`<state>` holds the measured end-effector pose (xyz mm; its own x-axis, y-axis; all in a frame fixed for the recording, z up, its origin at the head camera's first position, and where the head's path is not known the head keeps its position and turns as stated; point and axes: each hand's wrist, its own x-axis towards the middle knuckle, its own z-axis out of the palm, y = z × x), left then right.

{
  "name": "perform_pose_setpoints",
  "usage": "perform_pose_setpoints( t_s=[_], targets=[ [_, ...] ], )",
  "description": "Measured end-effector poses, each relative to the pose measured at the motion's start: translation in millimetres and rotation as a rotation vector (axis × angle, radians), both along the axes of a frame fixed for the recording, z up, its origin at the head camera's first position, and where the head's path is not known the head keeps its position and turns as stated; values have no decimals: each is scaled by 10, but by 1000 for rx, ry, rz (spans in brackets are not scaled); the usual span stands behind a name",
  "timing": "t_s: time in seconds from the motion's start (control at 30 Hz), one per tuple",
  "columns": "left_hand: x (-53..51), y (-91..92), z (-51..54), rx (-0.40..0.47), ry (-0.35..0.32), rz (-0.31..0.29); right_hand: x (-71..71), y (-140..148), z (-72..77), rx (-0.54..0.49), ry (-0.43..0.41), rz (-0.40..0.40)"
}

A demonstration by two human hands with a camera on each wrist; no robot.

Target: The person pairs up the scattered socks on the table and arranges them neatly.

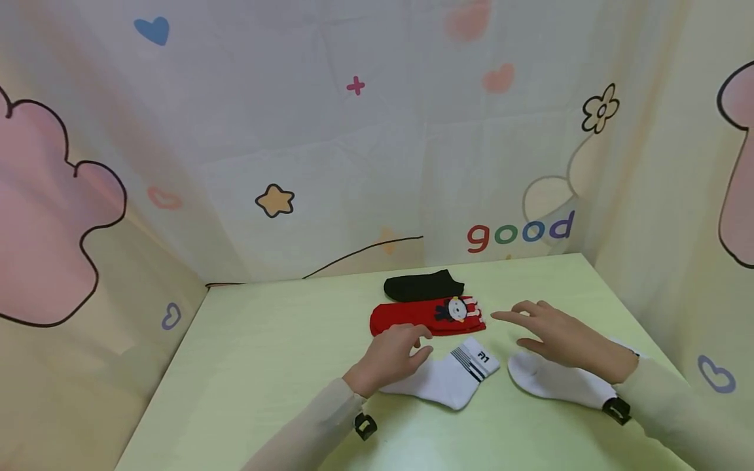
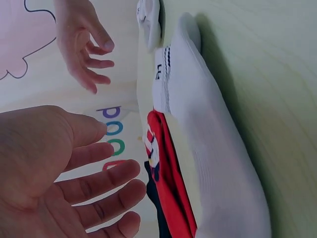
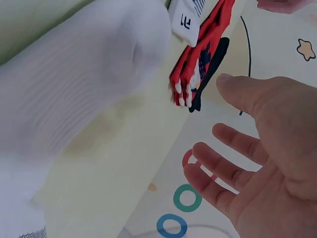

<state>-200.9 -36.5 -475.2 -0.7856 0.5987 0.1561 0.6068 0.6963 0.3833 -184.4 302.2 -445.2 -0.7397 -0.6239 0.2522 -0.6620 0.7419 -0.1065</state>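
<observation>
My left hand [image 1: 387, 356] hovers over a white sock with dark stripes and lettering on its cuff [image 1: 444, 383], its fingers relaxed and holding nothing. In the left wrist view this hand [image 2: 74, 173] appears palm-side, apart from the sock. My right hand [image 1: 562, 337] is above a second white sock [image 1: 554, 379], fingers spread loosely with nothing in them. The right wrist view shows that white sock [image 3: 94, 84] below and apart from the fingers. Beyond the hands lie a red sock with a cartoon figure [image 1: 406, 316] and a black sock [image 1: 421, 286], side by side.
The socks lie on a pale green tabletop [image 1: 247, 366]. A printed curtain [image 1: 318, 150] stands behind the table and along both sides. A dark band with a small buckle [image 1: 365, 426] is at the left wrist, a similar one [image 1: 617, 410] at the right.
</observation>
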Motion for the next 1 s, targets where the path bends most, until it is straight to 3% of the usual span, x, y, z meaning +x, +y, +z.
perform_pose_setpoints(
  t_s=[0.4,0.67,1.0],
  targets=[
    [-8,371,9,26,-12,-17,-41,334,49,-11,42,-36],
    [8,606,28,12,-22,-31,-21,512,57,18,-53,-102],
    [33,851,35,-62,25,-69,12,745,-9,10,-77,-111]
  ],
)
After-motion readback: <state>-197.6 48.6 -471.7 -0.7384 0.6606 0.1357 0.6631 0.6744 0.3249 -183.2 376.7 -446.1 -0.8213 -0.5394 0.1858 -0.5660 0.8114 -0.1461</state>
